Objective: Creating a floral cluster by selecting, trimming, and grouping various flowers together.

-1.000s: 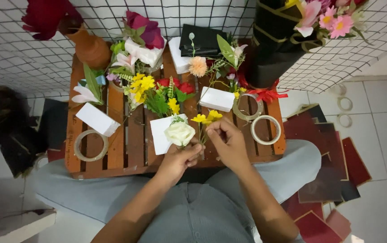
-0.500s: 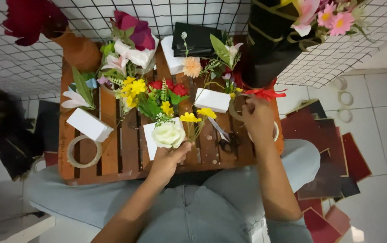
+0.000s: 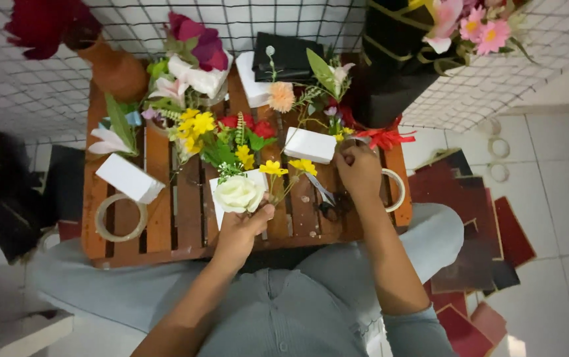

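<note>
My left hand (image 3: 239, 230) holds a white rose (image 3: 237, 194) by its stem, together with thin stems of small yellow flowers (image 3: 288, 168), just above the front of the low wooden slat table (image 3: 179, 238). My right hand (image 3: 358, 169) rests at the table's right end, with its fingers curled onto a tape roll (image 3: 358, 139) that it mostly covers. A second tape roll (image 3: 397, 192) shows from under that wrist. Scissors (image 3: 324, 200) lie between my hands.
White foam blocks (image 3: 309, 145) (image 3: 129, 178), a third tape roll (image 3: 120, 218) and loose artificial flowers (image 3: 195, 125) crowd the table. A terracotta vase (image 3: 116, 69) and a black-wrapped bouquet (image 3: 393, 73) with a red ribbon (image 3: 387, 137) stand behind. Dark red paper sheets (image 3: 489, 225) lie on the floor to the right.
My right hand left the rose and moved right to the tape roll by the red ribbon. My left hand keeps the rose, lifted slightly.
</note>
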